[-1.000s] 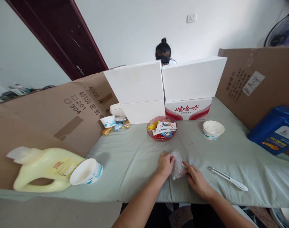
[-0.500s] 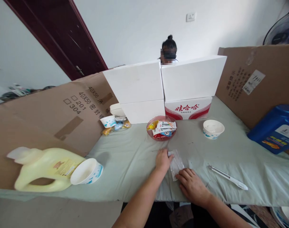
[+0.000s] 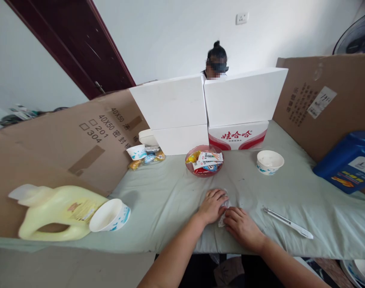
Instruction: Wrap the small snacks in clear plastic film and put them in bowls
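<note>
Yellow jug (image 3: 60,212) beside a tilted paper bowl (image 3: 109,216).

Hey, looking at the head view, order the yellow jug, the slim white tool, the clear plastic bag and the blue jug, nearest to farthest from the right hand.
From the right hand:
1. Clear plastic bag, by its fingertips.
2. Slim white tool, to its right.
3. Blue jug, far right.
4. Yellow jug, far left.

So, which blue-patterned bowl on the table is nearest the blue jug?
The bowl right of the pink dish; the others are left of it.
</note>
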Action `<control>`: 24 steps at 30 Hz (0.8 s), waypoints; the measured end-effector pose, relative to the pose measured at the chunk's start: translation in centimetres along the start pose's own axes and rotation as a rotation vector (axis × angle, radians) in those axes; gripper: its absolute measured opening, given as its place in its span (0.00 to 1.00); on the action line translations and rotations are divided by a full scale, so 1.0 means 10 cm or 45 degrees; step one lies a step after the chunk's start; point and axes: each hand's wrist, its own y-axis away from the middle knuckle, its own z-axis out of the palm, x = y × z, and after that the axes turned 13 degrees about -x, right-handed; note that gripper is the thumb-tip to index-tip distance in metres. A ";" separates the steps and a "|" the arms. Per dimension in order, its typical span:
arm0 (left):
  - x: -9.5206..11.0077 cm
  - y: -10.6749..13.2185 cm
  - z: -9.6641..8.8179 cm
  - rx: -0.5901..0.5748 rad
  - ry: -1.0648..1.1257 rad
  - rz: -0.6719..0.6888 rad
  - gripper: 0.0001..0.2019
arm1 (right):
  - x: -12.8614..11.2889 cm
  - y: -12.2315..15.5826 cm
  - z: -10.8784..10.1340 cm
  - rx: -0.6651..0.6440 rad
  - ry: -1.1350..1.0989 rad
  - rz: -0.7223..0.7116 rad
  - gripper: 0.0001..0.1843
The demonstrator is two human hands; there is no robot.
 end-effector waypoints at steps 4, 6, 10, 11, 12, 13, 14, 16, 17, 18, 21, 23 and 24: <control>-0.06 0.00 0.04 0.050 0.129 0.027 0.23 | 0.04 -0.09 -0.04 0.005 0.006 -0.113 0.07; -0.11 -0.01 0.08 0.097 0.244 0.029 0.27 | 0.09 -0.19 -0.12 -0.067 0.017 -0.078 0.09; -0.23 -0.02 0.18 0.200 0.478 -0.029 0.34 | 0.27 -0.53 -0.27 -0.195 0.091 0.097 0.13; -0.26 -0.03 0.20 0.233 0.519 -0.045 0.36 | 0.32 -0.62 -0.28 -0.199 0.103 0.136 0.14; -0.29 -0.03 0.23 0.267 0.544 -0.054 0.38 | 0.38 -0.71 -0.29 -0.201 0.113 0.176 0.14; -0.32 -0.03 0.25 0.297 0.552 -0.056 0.39 | 0.43 -0.78 -0.28 -0.208 0.127 0.219 0.14; -0.34 -0.03 0.27 0.322 0.546 -0.056 0.40 | 0.47 -0.85 -0.26 -0.219 0.142 0.261 0.15; -0.37 -0.03 0.29 0.357 0.517 -0.058 0.40 | 0.53 -0.94 -0.21 -0.244 0.173 0.333 0.14; -0.37 -0.03 0.29 0.371 0.504 -0.064 0.39 | 0.55 -0.96 -0.17 -0.258 0.186 0.361 0.14; -0.36 -0.03 0.29 0.388 0.493 -0.073 0.39 | 0.56 -0.98 -0.14 -0.268 0.197 0.382 0.15; -0.30 -0.02 0.25 0.479 0.458 -0.116 0.30 | 0.54 -0.98 -0.06 -0.280 0.217 0.426 0.15; -0.24 0.00 0.20 0.532 0.388 -0.149 0.19 | 0.51 -0.98 -0.05 -0.274 0.222 0.444 0.14; -0.20 0.01 0.17 0.534 0.330 -0.171 0.14 | 0.50 -0.97 -0.05 -0.264 0.224 0.453 0.13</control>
